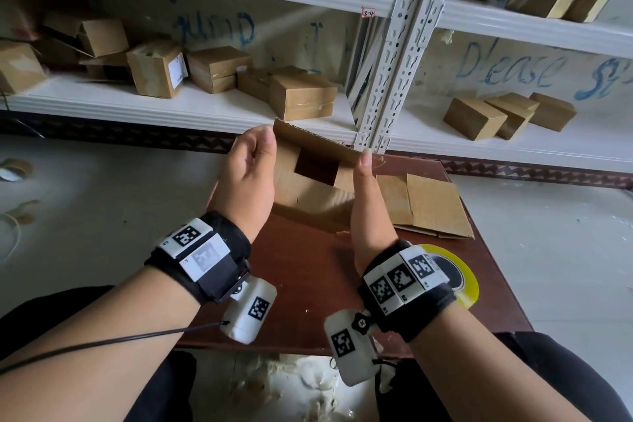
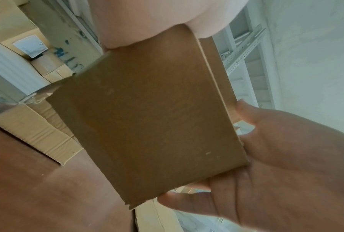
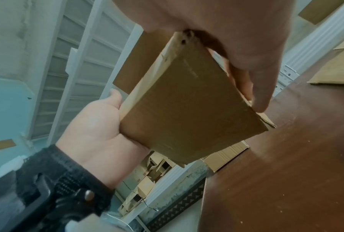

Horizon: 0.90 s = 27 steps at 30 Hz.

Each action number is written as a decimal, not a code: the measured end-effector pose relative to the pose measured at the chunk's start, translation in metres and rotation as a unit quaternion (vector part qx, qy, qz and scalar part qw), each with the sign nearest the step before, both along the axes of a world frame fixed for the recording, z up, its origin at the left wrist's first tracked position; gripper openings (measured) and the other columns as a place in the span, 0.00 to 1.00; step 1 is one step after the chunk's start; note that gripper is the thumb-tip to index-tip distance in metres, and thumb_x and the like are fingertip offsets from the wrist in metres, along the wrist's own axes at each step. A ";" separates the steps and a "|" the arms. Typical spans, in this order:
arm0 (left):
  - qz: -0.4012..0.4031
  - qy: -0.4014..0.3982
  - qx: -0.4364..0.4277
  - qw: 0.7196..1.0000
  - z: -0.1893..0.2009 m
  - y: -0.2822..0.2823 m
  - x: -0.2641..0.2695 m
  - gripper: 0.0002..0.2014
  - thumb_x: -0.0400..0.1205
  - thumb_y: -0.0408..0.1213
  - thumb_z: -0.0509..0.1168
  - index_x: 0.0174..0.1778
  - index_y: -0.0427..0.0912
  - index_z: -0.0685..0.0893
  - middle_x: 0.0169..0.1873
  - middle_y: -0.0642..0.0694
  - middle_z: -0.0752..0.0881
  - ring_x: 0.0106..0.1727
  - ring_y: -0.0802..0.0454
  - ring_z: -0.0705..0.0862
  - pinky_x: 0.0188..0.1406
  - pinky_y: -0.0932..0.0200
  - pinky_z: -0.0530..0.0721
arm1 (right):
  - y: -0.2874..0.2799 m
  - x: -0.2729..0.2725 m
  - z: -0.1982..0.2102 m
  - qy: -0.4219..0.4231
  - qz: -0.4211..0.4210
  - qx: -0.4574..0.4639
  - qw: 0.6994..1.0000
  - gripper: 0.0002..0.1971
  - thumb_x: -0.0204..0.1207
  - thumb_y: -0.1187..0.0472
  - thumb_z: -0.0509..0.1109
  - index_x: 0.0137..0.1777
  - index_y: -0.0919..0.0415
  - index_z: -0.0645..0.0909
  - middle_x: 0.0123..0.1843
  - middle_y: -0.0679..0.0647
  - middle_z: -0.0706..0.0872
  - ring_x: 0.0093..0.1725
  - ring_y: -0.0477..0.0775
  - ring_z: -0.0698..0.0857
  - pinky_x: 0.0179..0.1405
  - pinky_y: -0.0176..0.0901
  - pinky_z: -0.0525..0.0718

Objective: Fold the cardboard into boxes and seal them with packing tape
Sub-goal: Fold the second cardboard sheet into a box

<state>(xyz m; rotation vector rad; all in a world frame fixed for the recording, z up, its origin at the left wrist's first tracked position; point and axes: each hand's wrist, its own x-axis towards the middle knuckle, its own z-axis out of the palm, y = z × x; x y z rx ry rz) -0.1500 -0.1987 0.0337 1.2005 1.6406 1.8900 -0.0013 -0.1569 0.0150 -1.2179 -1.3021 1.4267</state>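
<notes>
Head view: both hands (thumbs up) hold cardboard [image 1: 308, 178].

**Blue scrawl on the wall, one tag on the rack**

Behind the shelves, the wall [image 1: 291, 44] carries blue handwriting: "jump" [image 1: 215, 27] on the left, "Please" [image 1: 510, 67] on the right, more beyond it unreadable. A small tag [image 1: 369, 12] on the rack reads "3-4". The box label [image 1: 178, 69] is too blurred.
</notes>
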 end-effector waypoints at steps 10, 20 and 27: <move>-0.075 0.013 -0.005 0.997 -0.004 0.000 0.003 0.17 0.94 0.47 0.54 0.74 0.51 0.82 0.68 0.39 0.87 0.73 0.41 0.79 0.78 0.56 0.72 | 0.001 0.002 0.012 0.128 -0.077 -0.073 0.986 0.52 0.52 0.13 0.72 0.77 0.36 0.80 0.71 0.46 0.77 0.85 0.66 0.72 0.83 0.71 0.67; -0.029 -0.012 0.002 0.999 -0.014 0.010 0.005 0.15 0.93 0.36 0.55 0.66 0.42 0.85 0.59 0.36 0.88 0.62 0.40 0.82 0.72 0.46 0.77 | 0.009 -0.002 -0.001 0.114 -0.050 -0.094 0.988 0.47 0.55 0.22 0.71 0.71 0.48 0.86 0.62 0.49 0.79 0.71 0.63 0.75 0.73 0.66 0.73; -0.006 -0.003 -0.003 1.000 -0.015 0.012 -0.001 0.19 0.93 0.40 0.51 0.66 0.44 0.88 0.61 0.42 0.89 0.62 0.49 0.84 0.74 0.45 0.77 | 0.011 0.001 -0.013 0.085 -0.037 -0.107 0.990 0.31 0.63 0.33 0.67 0.56 0.56 0.82 0.54 0.60 0.83 0.54 0.63 0.81 0.49 0.51 0.79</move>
